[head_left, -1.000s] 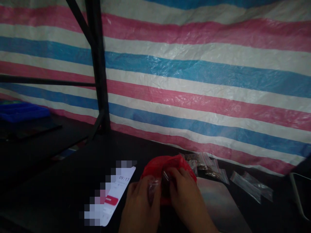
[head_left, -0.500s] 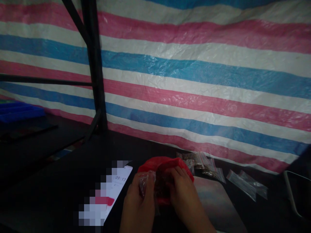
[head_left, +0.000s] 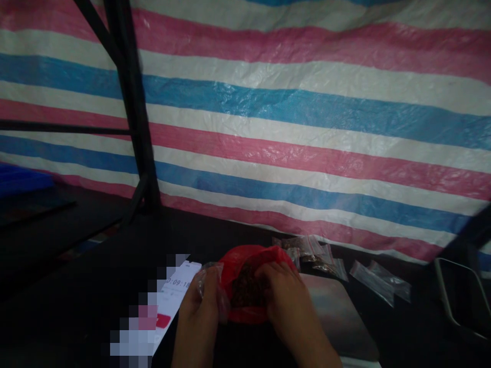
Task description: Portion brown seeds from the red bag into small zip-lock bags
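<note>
My left hand [head_left: 199, 306] is closed on a clear plastic bag [head_left: 219, 294], holding it beside the left rim of a red plastic bag [head_left: 238, 255]. Small dark-brown pieces [head_left: 245, 289] fill the open red bag; their kind is too dim to tell. My right hand [head_left: 286, 296] reaches over the red bag's right side, its fingers curled together against the brown pieces. What those fingertips pinch, if anything, is hidden. Just right of the red bag lies a flat silvery plate [head_left: 337, 317], partly covered by my right forearm.
Filled zip bags [head_left: 314, 250] lie in a pile behind the plate. Flat zip bags [head_left: 378, 281] are to their right, near a dark device with a pale rim [head_left: 464, 296]. A lit phone [head_left: 172, 296] lies at left. Behind stand a dark post [head_left: 134, 102] and striped sheeting [head_left: 287, 117].
My left hand has shifted left with the clear bag, away from the red bag's opening, so more brown pieces show. My right hand stays at the red bag. The camera view has shifted slightly.
</note>
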Available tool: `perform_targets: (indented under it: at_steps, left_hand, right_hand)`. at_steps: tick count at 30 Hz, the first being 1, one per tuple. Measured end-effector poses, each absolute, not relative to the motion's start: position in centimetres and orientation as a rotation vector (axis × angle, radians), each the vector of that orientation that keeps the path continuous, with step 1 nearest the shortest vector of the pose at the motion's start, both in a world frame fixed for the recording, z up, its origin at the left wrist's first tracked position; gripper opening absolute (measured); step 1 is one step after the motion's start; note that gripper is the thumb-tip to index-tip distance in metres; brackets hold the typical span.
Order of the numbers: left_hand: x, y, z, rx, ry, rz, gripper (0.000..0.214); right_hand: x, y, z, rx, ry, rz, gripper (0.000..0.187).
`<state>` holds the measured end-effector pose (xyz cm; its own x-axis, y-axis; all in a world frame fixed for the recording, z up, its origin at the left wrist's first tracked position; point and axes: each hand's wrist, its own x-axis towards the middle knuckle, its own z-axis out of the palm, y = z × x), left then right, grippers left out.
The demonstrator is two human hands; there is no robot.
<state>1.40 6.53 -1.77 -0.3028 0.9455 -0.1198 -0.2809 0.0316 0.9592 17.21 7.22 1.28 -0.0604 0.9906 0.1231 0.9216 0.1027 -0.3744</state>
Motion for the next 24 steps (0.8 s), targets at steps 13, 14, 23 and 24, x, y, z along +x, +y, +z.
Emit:
perform_targets:
  at_steps: [13,14,23,24]
  left_hand:
    - [2.3,7.1,-1.2,0.474,1.067,1.49,0.039]
    - [2.3,7.1,-1.2,0.468,1.056,1.497,0.038]
    - [1.7,7.2,-2.2,0.748,1.245,1.49,0.048]
    - [1.6,7.2,-2.3,0.789,1.275,1.479,0.049]
  right_hand:
    - [16.7,7.2,-0.9,-1.66,-1.882,0.555,0.049]
    - [16.8,7.2,-1.2,-1.662,-1.854,0.58,0.05]
    - [16.6,7.4,-2.3,-1.513,-1.645,0.868,0.046]
    - [16.4,7.4,-2.1,-1.475,-1.61,0.93,0.046]
